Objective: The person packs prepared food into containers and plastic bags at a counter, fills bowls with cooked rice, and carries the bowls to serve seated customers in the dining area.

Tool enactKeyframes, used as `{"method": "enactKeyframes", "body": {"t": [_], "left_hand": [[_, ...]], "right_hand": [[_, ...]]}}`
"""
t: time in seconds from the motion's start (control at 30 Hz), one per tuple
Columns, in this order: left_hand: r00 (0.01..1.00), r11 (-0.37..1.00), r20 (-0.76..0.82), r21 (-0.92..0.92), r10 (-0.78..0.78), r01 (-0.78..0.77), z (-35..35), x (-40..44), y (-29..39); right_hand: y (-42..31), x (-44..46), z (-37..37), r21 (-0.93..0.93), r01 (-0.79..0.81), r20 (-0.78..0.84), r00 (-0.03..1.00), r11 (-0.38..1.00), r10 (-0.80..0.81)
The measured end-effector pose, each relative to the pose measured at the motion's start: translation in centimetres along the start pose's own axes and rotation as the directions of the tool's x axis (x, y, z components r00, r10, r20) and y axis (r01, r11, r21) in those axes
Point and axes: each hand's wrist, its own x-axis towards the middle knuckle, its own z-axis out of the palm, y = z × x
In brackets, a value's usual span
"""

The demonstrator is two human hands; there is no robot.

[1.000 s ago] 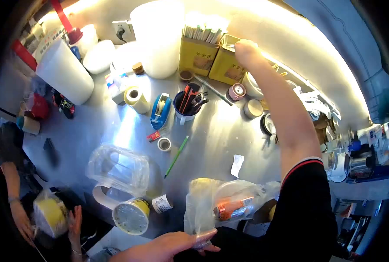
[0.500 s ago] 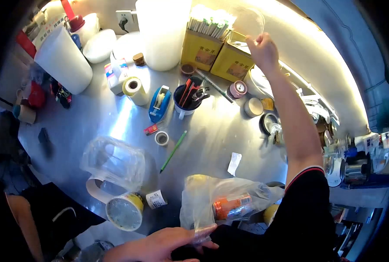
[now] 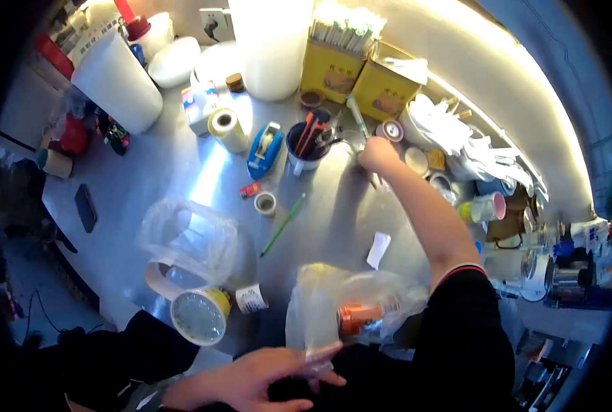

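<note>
My left hand (image 3: 264, 378) is at the front edge, its fingers closed on the gathered top of a clear plastic bag (image 3: 313, 309). Inside the bag lies an orange can (image 3: 361, 317), with something yellowish beside it. My right hand (image 3: 380, 155) is closed in a pinch above the middle right of the metal table, near a metal-rimmed can (image 3: 389, 130). A faint see-through thing shows at its fingertips, too blurred to name. To the left of the bag stands a yellow cup (image 3: 199, 317) with a clear sealed top. A printed label (image 3: 251, 299) sits beside it.
Two yellow boxes (image 3: 388, 89) stand at the back, one full of straws. A mug (image 3: 304, 154) of tools, a blue tape dispenser (image 3: 264, 151), a green pencil (image 3: 283, 225) and a paper slip (image 3: 378, 250) are on the table (image 3: 333, 233). Another person's dark clothing shows lower left.
My right hand has come down and toward me from the yellow box to above the table, pinching something clear. My left hand stays at the bag. The view has shifted slightly.
</note>
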Motion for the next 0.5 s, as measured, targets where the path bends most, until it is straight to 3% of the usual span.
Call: {"method": "enactKeyframes", "body": {"t": [0.03, 0.13, 0.17, 0.23, 0.3, 0.37, 0.43, 0.47, 0.5], "left_hand": [[0.999, 0.999, -0.006, 0.019, -0.038, 0.038, 0.0, -0.1, 0.1], [0.994, 0.992, -0.096, -0.117, -0.048, 0.036, -0.1, -0.2, -1.0], [0.987, 0.984, -0.155, -0.180, -0.037, 0.008, 0.1, -0.1, -1.4], [0.936, 0.954, -0.349, -0.295, -0.054, -0.055, 0.6, 0.6, -0.8], [0.890, 0.934, -0.451, -0.284, 0.070, -0.217, 0.8, 1.1, -1.5], [0.852, 0.939, -0.520, -0.262, 0.058, -0.224, 0.8, 1.3, -1.7], [0.809, 0.947, -0.585, -0.220, 0.064, -0.234, 1.0, 1.4, -1.4], [0.760, 0.950, -0.648, -0.207, 0.045, -0.233, 1.1, 1.5, -1.6], [0.706, 0.952, -0.708, -0.197, 0.027, -0.234, 1.2, 1.5, -1.8]], "right_hand": [[0.2, -1.6, -0.9, 0.088, -0.122, 0.065, 0.991, 0.989, 0.117], [2.7, -7.4, -2.8, 0.133, 0.091, -0.324, 0.945, 0.987, -0.043], [3.8, -9.8, -3.4, 0.412, 0.187, -0.464, 0.886, 0.892, 0.028], [2.2, -16.2, -7.8, 0.804, 0.305, -0.339, 0.940, 0.510, -0.028], [-0.5, -22.0, -10.1, 0.660, 0.630, -0.565, 0.776, 0.410, -0.282], [-2.7, -26.8, -11.4, 0.476, 0.544, -0.244, 0.837, 0.691, -0.491], [-3.1, -28.9, -11.5, 0.044, 0.629, 0.118, 0.768, 0.776, -0.629], [-3.8, -29.3, -11.5, -0.061, 0.514, 0.313, 0.824, 0.855, -0.473], [-3.7, -29.5, -11.0, -0.070, 0.516, 0.300, 0.827, 0.854, -0.475]]}}
